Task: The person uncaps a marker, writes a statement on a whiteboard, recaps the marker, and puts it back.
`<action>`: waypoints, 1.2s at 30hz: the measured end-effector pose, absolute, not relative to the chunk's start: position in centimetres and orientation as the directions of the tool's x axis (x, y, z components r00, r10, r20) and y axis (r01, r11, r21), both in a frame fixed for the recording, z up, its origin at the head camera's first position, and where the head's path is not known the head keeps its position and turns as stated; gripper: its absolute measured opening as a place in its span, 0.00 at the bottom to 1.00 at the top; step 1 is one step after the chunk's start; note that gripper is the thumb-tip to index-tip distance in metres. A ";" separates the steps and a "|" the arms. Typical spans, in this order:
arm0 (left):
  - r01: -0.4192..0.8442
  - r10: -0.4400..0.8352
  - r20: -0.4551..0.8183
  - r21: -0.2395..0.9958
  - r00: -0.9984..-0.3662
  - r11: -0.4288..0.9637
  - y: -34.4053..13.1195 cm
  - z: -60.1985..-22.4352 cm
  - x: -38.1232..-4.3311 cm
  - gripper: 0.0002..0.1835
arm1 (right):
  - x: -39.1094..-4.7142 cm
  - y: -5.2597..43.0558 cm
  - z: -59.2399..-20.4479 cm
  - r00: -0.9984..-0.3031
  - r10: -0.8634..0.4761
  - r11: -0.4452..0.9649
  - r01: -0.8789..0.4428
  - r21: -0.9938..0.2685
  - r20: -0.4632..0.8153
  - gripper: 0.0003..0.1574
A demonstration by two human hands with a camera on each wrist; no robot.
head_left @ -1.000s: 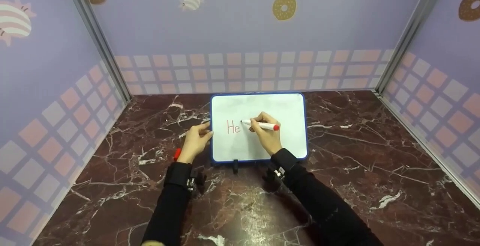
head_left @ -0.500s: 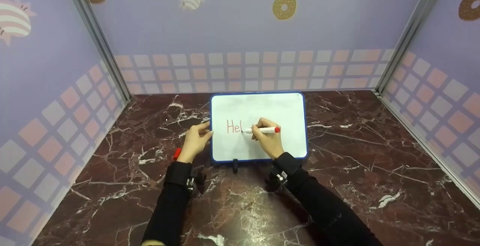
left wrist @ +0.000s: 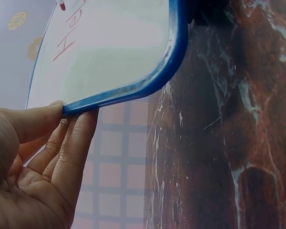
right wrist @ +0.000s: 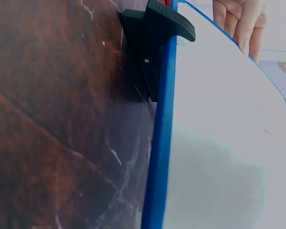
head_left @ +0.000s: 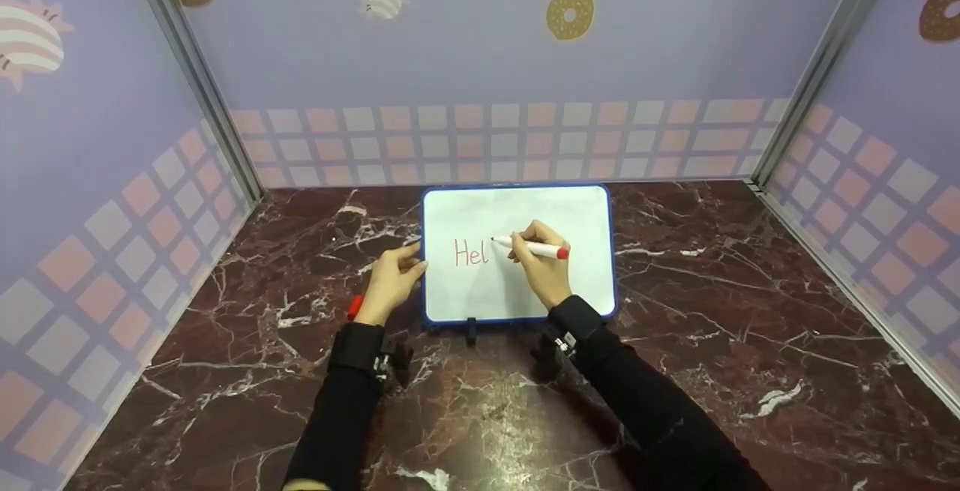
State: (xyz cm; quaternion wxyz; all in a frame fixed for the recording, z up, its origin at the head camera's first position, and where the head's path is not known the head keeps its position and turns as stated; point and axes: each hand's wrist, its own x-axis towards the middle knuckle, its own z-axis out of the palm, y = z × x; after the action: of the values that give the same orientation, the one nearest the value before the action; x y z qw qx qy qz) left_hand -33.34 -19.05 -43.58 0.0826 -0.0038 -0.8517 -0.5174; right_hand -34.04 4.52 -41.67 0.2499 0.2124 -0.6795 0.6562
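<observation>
A white marker (head_left: 544, 248) with a red end is gripped in my right hand (head_left: 547, 270), its dark tip pointing left at the whiteboard (head_left: 480, 292). Whether the tip touches the surface I cannot tell. Red letters "Hel" (head_left: 471, 253) stand just left of that tip. The blue-framed board leans upright on a black stand (head_left: 471, 332). My left hand (head_left: 390, 281) pinches its left edge; in the left wrist view, the thumb (left wrist: 43, 119) lies at the front and the fingers (left wrist: 78, 143) go behind. The right wrist view does not show my right hand.
A red object (head_left: 355, 307), perhaps a marker cap, lies on the marbled table (head_left: 750, 326) beside my left wrist. Behind the board rises a lilac patterned wall (head_left: 480, 64), with side walls joined at metal posts (head_left: 817, 64).
My right hand has drawn the marker down, adding an "l" after "He", then shifted up and slightly right. The left hand and the board have stayed put.
</observation>
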 end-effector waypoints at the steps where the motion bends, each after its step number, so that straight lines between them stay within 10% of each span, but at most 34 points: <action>1: 0.090 -0.078 0.142 0.882 -0.987 0.462 -19.0 -43.6 -33.3 0.24 | -34.1 4.5 -41.7 -0.784 0.036 0.052 -0.618 -0.785 0.619 0.10; 36: 0.078 -0.074 0.126 0.885 -0.989 0.460 -19.2 -43.8 -33.5 0.24 | -33.5 5.9 -42.8 -0.738 0.045 0.107 -0.667 -0.737 0.674 0.12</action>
State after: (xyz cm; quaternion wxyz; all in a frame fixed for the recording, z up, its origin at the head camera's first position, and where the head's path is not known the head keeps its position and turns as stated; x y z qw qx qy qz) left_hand -33.49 -19.16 -43.75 0.0731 -0.0013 -0.8511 -0.5198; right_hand -33.45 5.87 -42.80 0.2829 0.2261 -0.6881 0.6287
